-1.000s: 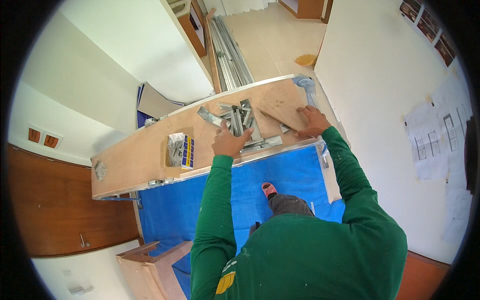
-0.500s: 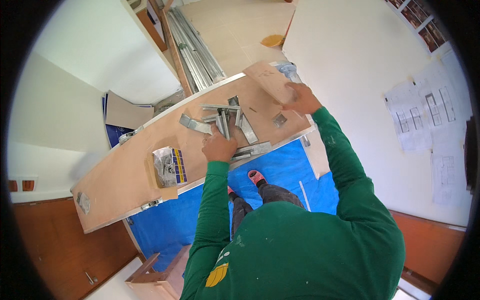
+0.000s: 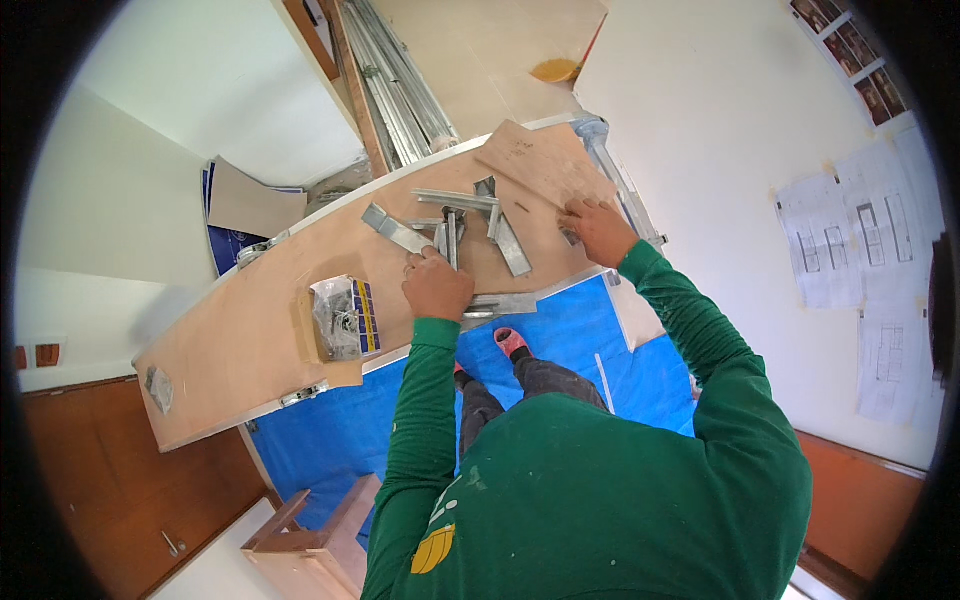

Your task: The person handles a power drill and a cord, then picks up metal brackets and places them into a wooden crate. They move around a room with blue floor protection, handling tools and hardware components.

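The board (image 3: 545, 160) lies at the table's (image 3: 240, 330) far right corner; it looks thin, light and stiff, best taken by opposite edges. The right hand (image 3: 600, 232), fingers bent, meets its near end; whether it pinches, I cannot tell. The left hand (image 3: 438, 288), half-curled, is at the metal strips (image 3: 512, 252) near the front edge, its grip hidden; they look rigid, slick, perhaps sharp-edged: hold flat faces.

I can't read a word from here; the blue-and-yellow print on the box (image 3: 365, 315) at nine o'clock is too small; likewise the drawing sheets (image 3: 845, 235) at three; the green shirt (image 3: 600, 480) bears a yellow emblem (image 3: 434, 550) at six; dark marks on the loose board (image 3: 550, 165) at one are illegible.
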Motion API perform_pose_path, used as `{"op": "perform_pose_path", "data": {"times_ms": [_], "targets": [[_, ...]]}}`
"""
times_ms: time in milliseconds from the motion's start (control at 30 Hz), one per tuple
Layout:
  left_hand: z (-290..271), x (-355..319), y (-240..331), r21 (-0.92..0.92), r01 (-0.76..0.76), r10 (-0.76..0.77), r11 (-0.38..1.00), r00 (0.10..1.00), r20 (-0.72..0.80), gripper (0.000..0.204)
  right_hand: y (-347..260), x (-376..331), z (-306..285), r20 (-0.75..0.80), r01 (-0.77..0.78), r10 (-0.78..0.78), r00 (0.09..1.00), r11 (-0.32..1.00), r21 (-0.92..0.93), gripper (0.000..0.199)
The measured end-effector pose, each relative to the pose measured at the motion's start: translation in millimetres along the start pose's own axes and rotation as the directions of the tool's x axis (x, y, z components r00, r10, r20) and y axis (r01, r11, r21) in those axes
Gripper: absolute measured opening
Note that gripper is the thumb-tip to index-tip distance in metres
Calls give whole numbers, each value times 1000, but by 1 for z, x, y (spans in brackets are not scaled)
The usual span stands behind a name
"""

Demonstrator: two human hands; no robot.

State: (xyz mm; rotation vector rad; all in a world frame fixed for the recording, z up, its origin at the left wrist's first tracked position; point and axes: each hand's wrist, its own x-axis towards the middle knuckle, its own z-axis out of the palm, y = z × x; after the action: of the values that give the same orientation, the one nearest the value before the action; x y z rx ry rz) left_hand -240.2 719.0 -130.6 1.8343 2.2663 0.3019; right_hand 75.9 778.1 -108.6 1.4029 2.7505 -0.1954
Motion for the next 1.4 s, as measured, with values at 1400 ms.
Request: {"op": "perform_pose_path", "data": {"times_ms": [1400], "targets": [[-46, -12, -56, -546, -21, -16, 838, 998, -64, 45, -42, 147, 41, -442, 142, 284, 851, 686, 713, 11]]}}
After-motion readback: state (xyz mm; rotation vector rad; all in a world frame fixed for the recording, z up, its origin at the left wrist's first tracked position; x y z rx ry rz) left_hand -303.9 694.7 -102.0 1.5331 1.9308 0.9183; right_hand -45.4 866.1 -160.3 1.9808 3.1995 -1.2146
